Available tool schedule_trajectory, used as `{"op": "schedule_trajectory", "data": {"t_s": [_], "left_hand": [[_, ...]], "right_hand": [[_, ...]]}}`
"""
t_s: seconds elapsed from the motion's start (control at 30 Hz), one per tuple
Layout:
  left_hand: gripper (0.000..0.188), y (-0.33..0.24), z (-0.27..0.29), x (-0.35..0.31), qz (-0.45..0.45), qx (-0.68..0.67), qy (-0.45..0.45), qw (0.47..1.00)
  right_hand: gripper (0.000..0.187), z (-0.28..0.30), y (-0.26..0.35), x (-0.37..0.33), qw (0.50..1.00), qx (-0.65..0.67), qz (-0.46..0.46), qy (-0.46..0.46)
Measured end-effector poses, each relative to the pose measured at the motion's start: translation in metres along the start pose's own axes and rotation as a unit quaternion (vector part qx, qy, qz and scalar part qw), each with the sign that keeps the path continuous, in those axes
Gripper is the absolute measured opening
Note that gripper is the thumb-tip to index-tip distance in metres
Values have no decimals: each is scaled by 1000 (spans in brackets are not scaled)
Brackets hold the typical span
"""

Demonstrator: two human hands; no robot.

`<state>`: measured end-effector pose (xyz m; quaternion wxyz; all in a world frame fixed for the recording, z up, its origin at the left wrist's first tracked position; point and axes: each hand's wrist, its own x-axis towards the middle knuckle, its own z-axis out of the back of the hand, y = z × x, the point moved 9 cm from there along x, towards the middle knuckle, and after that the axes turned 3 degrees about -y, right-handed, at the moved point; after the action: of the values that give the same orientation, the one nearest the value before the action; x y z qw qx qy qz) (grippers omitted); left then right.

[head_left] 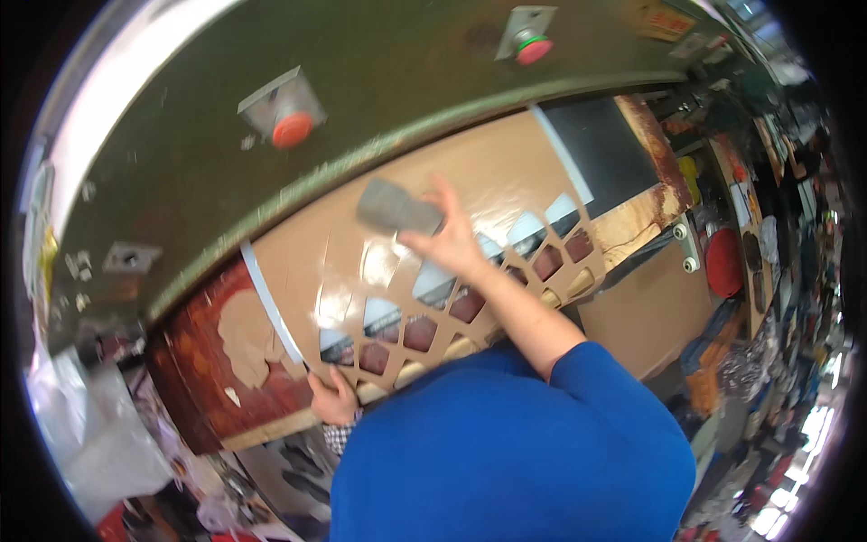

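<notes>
My right hand [452, 239] is closed round a grey block-shaped piece [393, 208], blurred, and its exact kind cannot be made out. It is over a glossy tan sheet [479, 167] that lies across the work board. Rows of cut-out openings run along the near side of this sheet, leaving a lattice of thin strips. At the sheet's near left corner, my left hand [336, 397] has its thumb and finger at the edge, seemingly gripping it. Pale strips [271, 303] line the sheet's left and right ends.
A green machine beam [388, 81] with red push buttons [293, 129] spans the far side. The worn red-brown board [199, 348] carries a tan scrap [248, 339] at left and a black sheet [607, 149] at right. A brown panel [650, 316] and clutter stand to the right.
</notes>
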<state>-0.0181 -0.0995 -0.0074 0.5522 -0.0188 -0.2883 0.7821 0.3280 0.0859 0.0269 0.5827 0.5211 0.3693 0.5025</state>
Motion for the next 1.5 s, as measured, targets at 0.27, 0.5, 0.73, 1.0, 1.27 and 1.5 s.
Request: {"op": "schedule_trajectory", "data": {"t_s": [0.27, 0.5, 0.73, 1.0, 1.27, 1.5], "left_hand": [[37, 0, 1, -11, 13, -20, 43, 999], [38, -12, -5, 17, -9, 29, 15, 999], [41, -24, -25, 81, -6, 52, -21, 998], [46, -37, -52, 170, 31, 50, 9, 998], [63, -41, -52, 183, 26, 64, 29, 997], [55, -9, -69, 169, -3, -26, -9, 1000]], "right_hand": [[95, 70, 19, -2, 991, -107, 23, -79], [97, 48, 12, 21, 941, -294, 167, -24], [90, 136, 125, 128, 853, -306, 260, -334], [100, 119, 112, 154, 846, -287, 274, -356], [83, 206, 75, 94, 857, -338, 210, -328], [54, 389, 3, -124, 806, -294, -71, -509]]}}
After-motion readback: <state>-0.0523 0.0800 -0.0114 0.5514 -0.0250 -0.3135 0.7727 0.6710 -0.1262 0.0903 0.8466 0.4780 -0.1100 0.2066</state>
